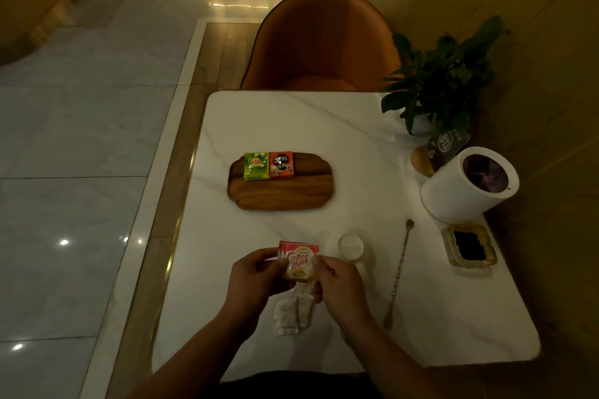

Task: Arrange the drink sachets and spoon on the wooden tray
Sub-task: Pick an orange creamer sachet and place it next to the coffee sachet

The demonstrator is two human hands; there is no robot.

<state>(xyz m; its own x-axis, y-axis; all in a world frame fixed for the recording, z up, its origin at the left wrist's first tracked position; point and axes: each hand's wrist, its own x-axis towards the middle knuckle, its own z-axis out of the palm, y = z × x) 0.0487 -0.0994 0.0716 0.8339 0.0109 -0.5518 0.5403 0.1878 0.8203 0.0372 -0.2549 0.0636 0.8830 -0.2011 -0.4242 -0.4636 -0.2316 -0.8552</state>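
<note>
In the head view, the tray (291, 191) lies in the middle of the table (291, 120). Two sachets are already on it. The green sachet (256, 166) and the red sachet (281, 164) lie flat and touch side by side in its far left corner. Most of the wood to their right is bare, and I think this space is for the other sachets and the spoon.

The creamer sachet (299, 261) is not on the tray. It is in the air over the near part of the table, between both hands, with its printed face up. The left hand (256, 275) pinches its left edge with curled fingers. The right hand (340, 278) pinches its right edge in the same way. Both grips are closed on the sachet, not apart. My judgement is that two hands hold it to make it straight before it goes beside the red one.

Some white sachets (287, 314) are under the hands. I cannot tell if a finger holds them or if they lie on the table.

The spoon (398, 272) lies on the table to the right of the right hand, untouched and well apart from the tray. A small cup (351, 246) stands between the spoon and the hands.
</note>
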